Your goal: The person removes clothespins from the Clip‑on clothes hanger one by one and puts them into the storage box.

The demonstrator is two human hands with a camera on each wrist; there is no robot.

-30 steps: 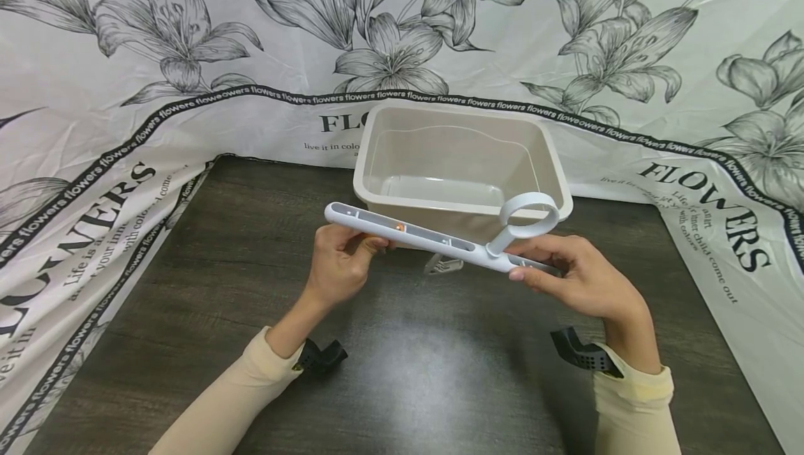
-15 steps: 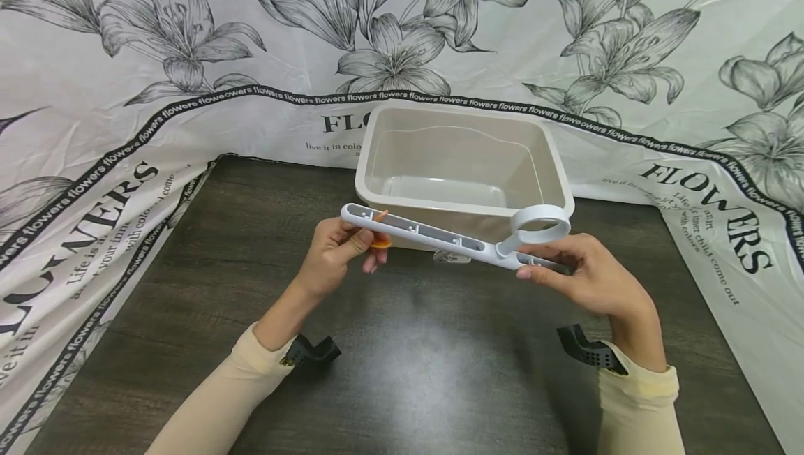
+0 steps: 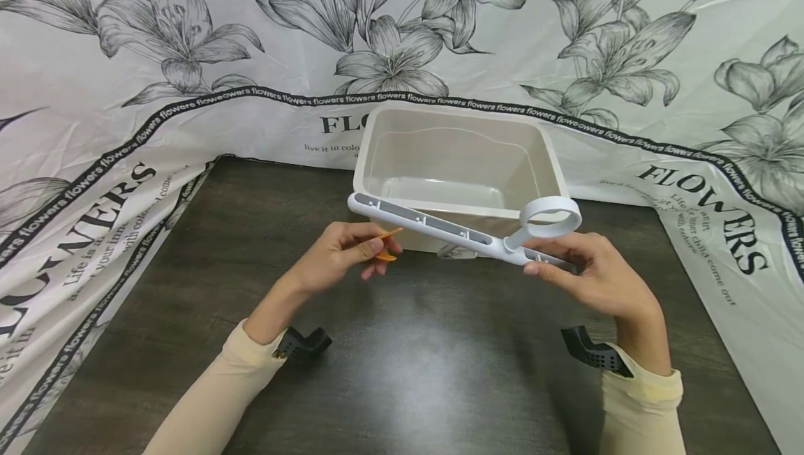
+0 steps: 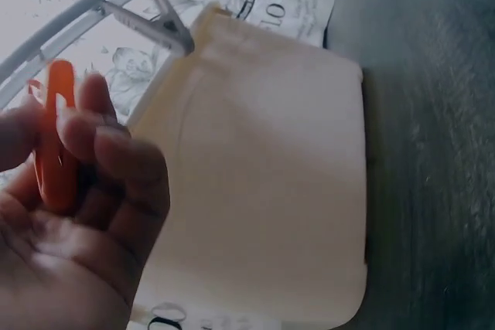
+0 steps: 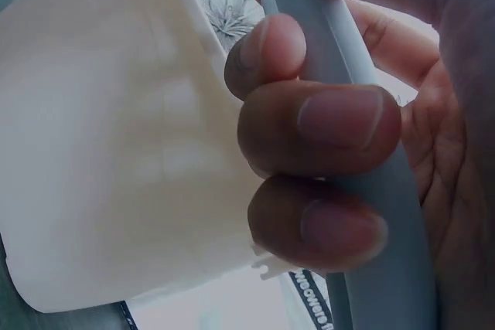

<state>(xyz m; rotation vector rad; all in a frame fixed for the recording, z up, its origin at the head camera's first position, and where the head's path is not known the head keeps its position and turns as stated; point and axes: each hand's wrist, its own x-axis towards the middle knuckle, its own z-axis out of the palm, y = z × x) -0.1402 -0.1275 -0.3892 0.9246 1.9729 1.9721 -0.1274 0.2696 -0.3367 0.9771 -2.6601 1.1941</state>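
Note:
My left hand (image 3: 333,252) pinches an orange clothespin (image 4: 56,144) between thumb and fingers, just under the left end of a white clip hanger. In the right hand (image 3: 584,273) is the right end of that hanger (image 3: 433,226), a long slotted bar with a round ring (image 3: 553,218) standing up from it. The right wrist view shows fingers (image 5: 317,129) curled around the bar. A grey clip (image 4: 158,27) hangs beneath the bar. The orange clothespin is apart from the bar in the head view, its legs pointing to the right.
Behind the hanger stands a beige plastic bin (image 3: 465,155), open at the top, at the back of the dark wooden table (image 3: 402,371). A white flower-printed cloth (image 3: 188,43) covers the back and sides.
The orange clothespin has come away from the hanger's slot, down into my left hand. The hanger has shifted right, with the right hand still holding it.

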